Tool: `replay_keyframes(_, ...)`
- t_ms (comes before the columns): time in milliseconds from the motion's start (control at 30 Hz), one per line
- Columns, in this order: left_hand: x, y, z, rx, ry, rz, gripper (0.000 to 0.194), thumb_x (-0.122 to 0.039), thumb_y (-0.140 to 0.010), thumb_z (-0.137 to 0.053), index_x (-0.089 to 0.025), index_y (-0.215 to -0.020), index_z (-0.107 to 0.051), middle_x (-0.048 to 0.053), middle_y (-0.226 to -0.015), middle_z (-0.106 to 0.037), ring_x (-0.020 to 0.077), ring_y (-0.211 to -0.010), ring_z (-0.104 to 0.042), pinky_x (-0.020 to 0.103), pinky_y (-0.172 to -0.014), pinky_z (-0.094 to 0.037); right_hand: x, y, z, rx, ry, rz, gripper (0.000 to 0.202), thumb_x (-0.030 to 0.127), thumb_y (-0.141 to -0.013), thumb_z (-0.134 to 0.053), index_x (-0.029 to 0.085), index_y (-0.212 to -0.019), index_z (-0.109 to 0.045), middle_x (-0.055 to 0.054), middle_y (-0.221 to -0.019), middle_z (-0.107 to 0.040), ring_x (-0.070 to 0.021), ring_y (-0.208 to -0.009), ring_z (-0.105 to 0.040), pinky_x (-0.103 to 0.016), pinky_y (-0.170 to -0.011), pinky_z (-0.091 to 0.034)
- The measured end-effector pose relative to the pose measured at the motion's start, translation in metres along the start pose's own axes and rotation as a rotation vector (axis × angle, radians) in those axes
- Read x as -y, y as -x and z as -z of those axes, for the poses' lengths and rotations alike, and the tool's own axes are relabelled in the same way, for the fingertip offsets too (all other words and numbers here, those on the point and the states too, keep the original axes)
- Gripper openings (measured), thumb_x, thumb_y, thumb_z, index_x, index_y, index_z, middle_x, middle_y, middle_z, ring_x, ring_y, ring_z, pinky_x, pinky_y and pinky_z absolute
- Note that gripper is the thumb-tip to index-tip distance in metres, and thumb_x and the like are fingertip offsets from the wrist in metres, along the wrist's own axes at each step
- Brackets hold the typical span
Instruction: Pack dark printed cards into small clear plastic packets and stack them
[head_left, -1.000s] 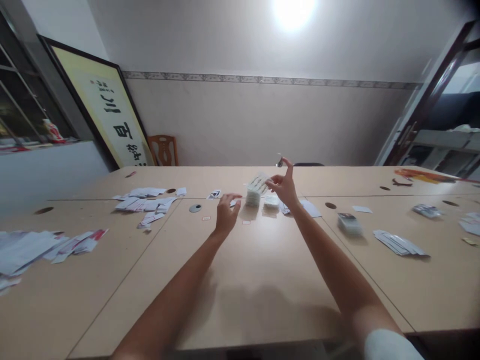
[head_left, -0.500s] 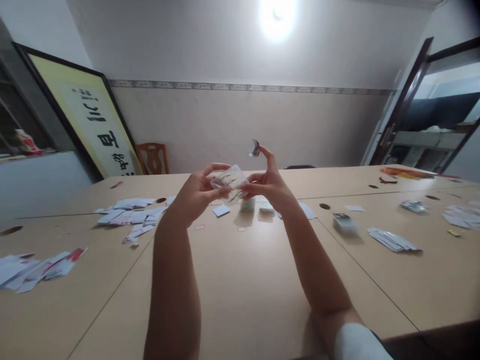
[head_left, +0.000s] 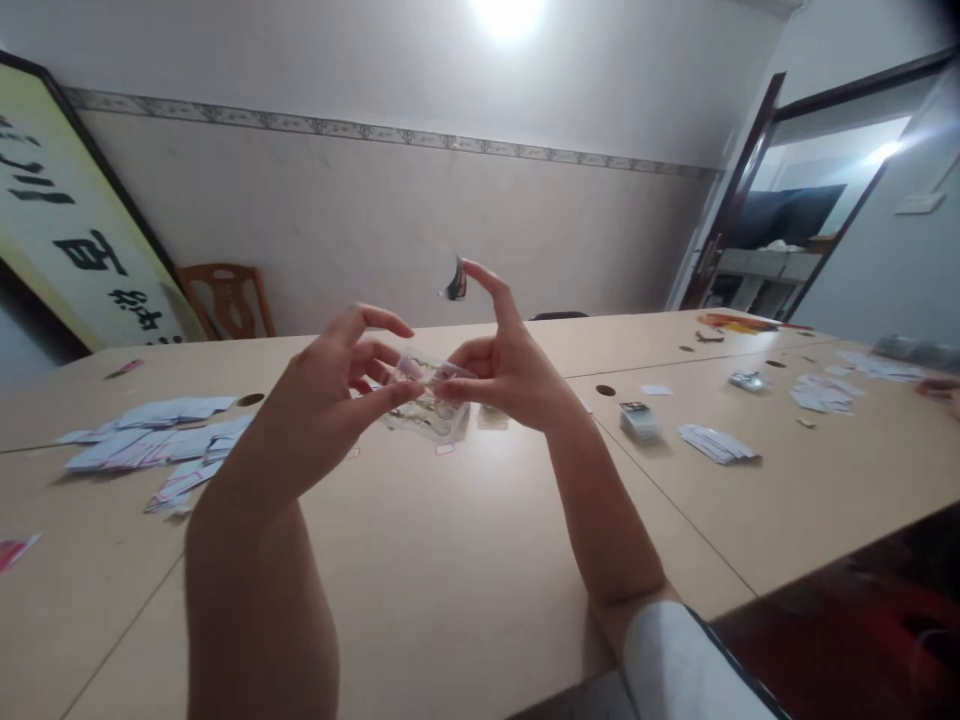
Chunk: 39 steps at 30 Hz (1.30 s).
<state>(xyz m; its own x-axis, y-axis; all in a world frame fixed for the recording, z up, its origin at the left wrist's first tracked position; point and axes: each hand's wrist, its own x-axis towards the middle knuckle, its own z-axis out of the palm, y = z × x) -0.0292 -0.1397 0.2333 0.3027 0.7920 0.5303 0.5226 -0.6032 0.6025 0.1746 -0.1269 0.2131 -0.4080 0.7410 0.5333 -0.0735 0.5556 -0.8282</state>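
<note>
Above the table, a small clear plastic box (head_left: 431, 418) with thin pale and golden lines showing on or in it is held between both hands. My left hand (head_left: 322, 400) pinches its left side with the thumb in front, the index finger raised off it. From the other side, my right hand (head_left: 514, 375) grips the box between thumb and bent fingers. The right index finger points up, and a small dark curved sticker-like piece (head_left: 456, 281) clings to its tip. Behind the hands, another clear box (head_left: 493, 418) is partly hidden.
White paper slips (head_left: 161, 435) lie in overlapping piles at left. To the right are a stack of clear boxes (head_left: 639, 422), fanned white cards (head_left: 718, 444) and a clear packet (head_left: 748, 381). Another person's hand (head_left: 937, 388) rests at the right edge. A wooden chair (head_left: 227, 300) stands behind the table.
The view has turned right, bringing another person's hand in. The box has tipped and come lower, its broad face now showing. My left index finger has lifted from it.
</note>
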Motion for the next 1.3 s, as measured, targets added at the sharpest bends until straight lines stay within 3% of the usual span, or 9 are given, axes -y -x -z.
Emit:
replay_keyframes(133,0.0,0.003,0.004,-0.047,-0.003,-0.007,0.032,-0.033,-0.076,-0.073,-0.021,-0.102,-0.06,0.001,-0.083,-0.071,0.0153,-0.07,-0.066,0.026,-0.061,-0.051,0.002,0.0,-0.001,0.005,0.036,-0.027,0.112,0.028,-0.073,-0.079,0.031,-0.156,-0.004,0.004,-0.072,-0.07,-0.0175,-0.064,-0.068,-0.031,-0.061,-0.055)
replay_keyframes(267,-0.004,0.004,0.002,0.019,-0.092,-0.033,0.015,-0.028,-0.081,-0.067,-0.021,-0.094,-0.07,0.002,-0.085,-0.073,0.0156,-0.078,-0.067,0.028,-0.07,-0.05,-0.002,-0.001,0.003,0.04,0.007,-0.064,0.107,0.028,-0.075,-0.078,0.031,-0.156,-0.007,0.001,-0.078,-0.072,-0.019,-0.069,-0.069,-0.035,-0.065,-0.057)
replay_keyframes(433,-0.005,0.002,-0.006,0.05,-0.07,-0.039,0.015,-0.027,-0.084,-0.063,-0.022,-0.096,-0.071,0.002,-0.089,-0.074,0.0165,-0.084,-0.066,0.029,-0.074,-0.05,-0.004,-0.001,0.007,0.031,-0.034,-0.078,0.108,0.028,-0.071,-0.081,0.031,-0.154,-0.011,0.001,-0.078,-0.071,-0.0206,-0.071,-0.071,-0.038,-0.067,-0.06)
replay_keyframes(600,-0.003,0.004,-0.007,0.009,-0.148,-0.001,0.032,-0.033,-0.083,-0.066,-0.024,-0.114,-0.064,0.005,-0.108,-0.07,0.0203,-0.096,-0.066,0.034,-0.081,-0.053,-0.001,-0.001,0.01,-0.045,-0.024,-0.101,0.11,0.031,-0.068,-0.084,0.032,-0.153,-0.014,0.003,-0.074,-0.067,-0.0214,-0.066,-0.071,-0.041,-0.065,-0.063)
replay_keyframes(800,-0.01,0.019,-0.005,0.075,-0.285,0.168,0.064,-0.051,-0.084,-0.064,-0.024,-0.139,-0.046,0.012,-0.128,-0.063,0.0263,-0.1,-0.067,0.04,-0.083,-0.054,-0.003,-0.003,0.008,-0.138,-0.054,-0.09,0.115,0.033,-0.063,-0.087,0.032,-0.152,-0.013,0.004,-0.074,-0.065,-0.0207,-0.065,-0.07,-0.04,-0.065,-0.064)
replay_keyframes(933,-0.014,0.02,-0.011,0.114,-0.298,0.128,0.077,-0.06,-0.084,-0.059,-0.019,-0.146,-0.04,0.018,-0.142,-0.053,0.0307,-0.11,-0.064,0.039,-0.084,-0.053,-0.004,-0.003,0.005,-0.147,-0.087,-0.091,0.116,0.036,-0.062,-0.088,0.032,-0.151,-0.015,0.004,-0.077,-0.064,-0.0212,-0.063,-0.07,-0.043,-0.065,-0.064)
replay_keyframes(1133,-0.011,0.014,-0.015,0.149,-0.23,0.032,0.061,-0.044,-0.09,-0.055,-0.019,-0.143,-0.042,0.016,-0.14,-0.055,0.0281,-0.113,-0.063,0.035,-0.085,-0.053,-0.006,-0.004,0.004,-0.121,-0.114,-0.117,0.116,0.035,-0.061,-0.088,0.034,-0.152,-0.015,-0.002,-0.092,-0.067,-0.0241,-0.075,-0.073,-0.047,-0.075,-0.062)
replay_keyframes(1300,-0.013,0.016,-0.01,0.193,0.009,0.043,0.041,-0.039,-0.091,-0.054,-0.02,-0.127,-0.044,0.012,-0.119,-0.068,0.0224,-0.097,-0.07,0.03,-0.07,-0.055,-0.009,-0.009,-0.003,-0.076,-0.173,-0.12,0.12,0.039,-0.062,-0.087,0.032,-0.153,-0.009,-0.003,-0.092,-0.069,-0.0244,-0.085,-0.072,-0.043,-0.078,-0.06)
